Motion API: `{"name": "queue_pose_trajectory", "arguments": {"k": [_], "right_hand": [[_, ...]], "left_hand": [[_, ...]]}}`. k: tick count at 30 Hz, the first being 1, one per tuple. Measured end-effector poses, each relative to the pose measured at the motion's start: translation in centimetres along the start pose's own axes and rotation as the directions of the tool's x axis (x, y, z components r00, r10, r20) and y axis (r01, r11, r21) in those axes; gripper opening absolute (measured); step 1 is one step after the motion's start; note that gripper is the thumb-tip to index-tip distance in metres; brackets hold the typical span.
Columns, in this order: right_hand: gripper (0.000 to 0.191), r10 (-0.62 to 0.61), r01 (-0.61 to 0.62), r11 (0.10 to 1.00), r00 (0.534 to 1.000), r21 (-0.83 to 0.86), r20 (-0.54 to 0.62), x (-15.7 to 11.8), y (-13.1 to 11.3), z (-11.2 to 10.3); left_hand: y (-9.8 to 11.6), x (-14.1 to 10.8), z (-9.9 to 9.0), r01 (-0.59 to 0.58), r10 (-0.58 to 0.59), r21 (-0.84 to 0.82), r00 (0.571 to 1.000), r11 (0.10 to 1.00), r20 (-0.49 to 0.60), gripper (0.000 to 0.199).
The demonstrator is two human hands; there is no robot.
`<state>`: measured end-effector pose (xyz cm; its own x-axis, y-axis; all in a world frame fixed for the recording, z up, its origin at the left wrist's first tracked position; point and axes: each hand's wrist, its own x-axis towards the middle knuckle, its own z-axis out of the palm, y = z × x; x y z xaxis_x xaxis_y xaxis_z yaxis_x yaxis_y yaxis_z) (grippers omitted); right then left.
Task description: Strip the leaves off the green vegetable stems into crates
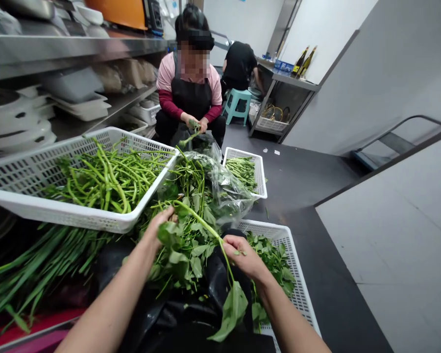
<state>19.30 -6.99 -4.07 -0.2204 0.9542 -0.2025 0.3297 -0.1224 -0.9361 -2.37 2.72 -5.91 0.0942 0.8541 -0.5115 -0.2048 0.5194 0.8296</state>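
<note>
Through the head camera, I check my edges first. The left basket (pixel 59 210) sits close beyond the left hand (pixel 160 225), its near corner just beside the wrist, so I have little room on that side. The right forearm crosses in front of the right basket (pixel 301 274), whose far rim faces open dark floor (pixel 297 176) running out to the white wall (pixel 400 211); that strip is my clearest space. Straight ahead, a clear plastic bag (pixel 235 196) lies against the pile of greens (pixel 196 252), and beyond it a seated co-worker (pixel 193 95) closes off the way.

The stem (pixel 202 221) is held in the air above the pile, slanting down from left to right between my two hands. The left hand has its fingers closed near the upper end; the right hand (pixel 242 255) pinches it lower down, thumb on top. The stem looks pale green, smooth and slightly bowed, thinning past the right hand to one broad, drooping leaf (pixel 233 311).
</note>
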Motion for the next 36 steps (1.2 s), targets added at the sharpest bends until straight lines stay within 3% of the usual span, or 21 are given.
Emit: {"name": "queue_pose_trajectory", "arguments": {"k": [3,5,8,11,14,15,17,18,19,21,22,24,26,28,31,32,34,36], "right_hand": [[0.03,-0.097,0.064,0.967,0.987,-0.247,-0.126,1.1,0.0,1.4],[0.028,-0.159,0.085,0.907,0.976,-0.413,-0.147,1.6,0.1,2.4],[0.025,-0.216,0.121,0.833,0.97,-0.54,-0.115,1.9,0.1,3.6],[0.022,-0.237,0.176,0.83,0.97,-0.529,-0.051,1.9,0.0,4.0],[0.026,-0.182,0.167,0.9,0.983,-0.403,-0.001,1.7,-0.2,3.2],[0.028,-0.149,0.144,0.933,0.989,-0.33,0.01,1.6,-0.3,2.7],[0.031,-0.071,0.073,0.988,0.997,-0.136,0.019,1.4,-0.2,1.7],[0.031,-0.025,0.025,0.999,1.0,-0.025,0.019,1.3,-0.2,1.4],[0.032,0.019,-0.021,0.996,1.0,0.083,0.017,1.3,-0.1,1.2],[0.033,0.095,-0.094,0.965,0.995,0.246,0.009,1.5,0.0,1.4],[0.035,0.112,-0.111,0.952,0.994,0.286,0.01,1.6,0.0,1.7],[0.036,0.089,-0.089,0.958,0.996,0.272,0.012,1.9,0.1,2.5],[0.036,0.028,-0.025,0.987,0.999,0.157,-0.017,2.0,0.2,3.0],[0.037,-0.019,0.022,0.999,0.997,0.044,-0.071,1.9,0.4,3.0],[0.038,0.015,-0.007,0.994,0.997,0.105,-0.081,1.3,1.1,2.3],[0.038,0.042,-0.032,0.986,0.997,0.165,-0.06,1.1,1.4,2.1],[0.038,0.072,-0.065,0.968,0.997,0.244,-0.02,0.5,1.9,1.7],[0.038,0.055,-0.052,0.974,0.998,0.222,-0.008,-0.1,2.1,1.5]], "left_hand": [[-2.9,-2.0,1.9,0.082,-0.082,0.009,0.994,0.997,0.073,0.03],[-4.0,-3.5,2.6,0.08,-0.093,0.07,0.973,0.994,0.212,0.038],[-4.2,-5.2,3.0,-0.103,-0.016,0.286,0.923,0.953,0.385,0.043],[-3.6,-5.3,2.6,-0.25,0.057,0.462,0.918,0.851,0.393,0.04],[-2.6,-3.6,0.9,-0.322,0.189,0.486,0.934,0.812,0.304,0.037],[-2.2,-2.9,0.1,-0.33,0.265,0.476,0.943,0.815,0.2,0.035],[-1.5,-1.9,-1.4,-0.325,0.385,0.436,0.922,0.839,-0.052,0.034],[-1.3,-1.8,-1.8,-0.314,0.392,0.412,0.913,0.855,-0.117,0.033],[-1.3,-2.0,-1.9,-0.297,0.363,0.392,0.926,0.871,-0.104,0.034],[-1.7,-3.2,-1.0,-0.237,0.222,0.373,0.971,0.897,0.084,0.032],[-2.2,-4.1,-0.1,-0.202,0.129,0.378,0.969,0.903,0.21,0.03],[-3.2,-5.7,1.9,-0.16,-0.024,0.408,0.912,0.899,0.41,0.026],[-4.1,-6.3,3.1,-0.186,-0.073,0.44,0.858,0.879,0.509,0.024],[-4.6,-5.7,2.8,-0.249,0.024,0.446,0.892,0.86,0.452,0.032],[-4.7,-3.5,0.0,-0.237,0.197,0.433,0.971,0.869,0.136,0.039],[-4.7,-2.8,-1.1,-0.179,0.16,0.424,0.984,0.888,0.08,0.039],[-4.9,-2.0,-2.6,-0.017,-0.015,0.395,0.997,0.918,0.076,0.039],[-5.3,-1.8,-3.1,0.092,-0.105,0.364,0.994,0.927,0.018,0.042]]}}
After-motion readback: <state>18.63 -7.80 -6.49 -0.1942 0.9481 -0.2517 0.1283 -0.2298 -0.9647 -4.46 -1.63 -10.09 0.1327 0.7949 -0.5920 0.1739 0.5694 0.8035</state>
